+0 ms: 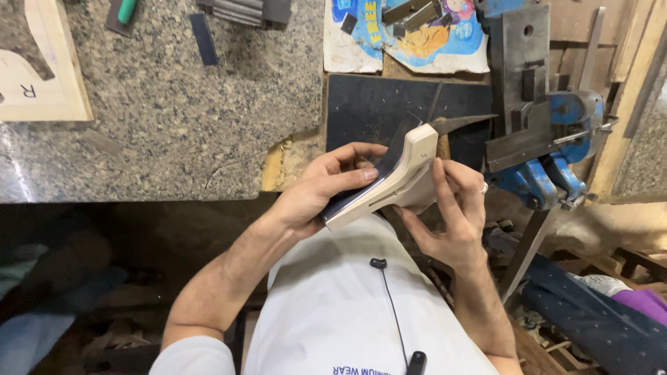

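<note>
Head view, looking down from left to right: a pale wooden template (pixel 42 69) lies at the far left of the speckled stone benchtop (pixel 174 125), with a dark flat strip (pixel 204 38) further along. The left hand (pixel 316 191) grips a cream-coloured curved block (pixel 399 180) faced with a dark sheet (pixel 379 170), its thumb and fingers pressed together over the dark face and pinching the near end. The block sits in the air just above the person's lap, its upper end touching the tip of a dark pointed blade (pixel 458 123) that juts from the blue bench tool (pixel 549 139). The right hand (pixel 451 215) cups the block from the other side, fingers spread flat along the cream flank and wearing a ring. The main risk I see is the sharp point: both hands sit near it, so a slip of the block along the blade could bring a fingertip onto the edge, and the dark sheet could tear or shift off the cream surface if the pinch loosens. No true container shows; the nearest thing is a colourful printed bag (pixel 417 35) lying flat beyond a black mat (pixel 368 104), with small dark metal pieces (pixel 410 14) resting on top of it, not inside
</note>
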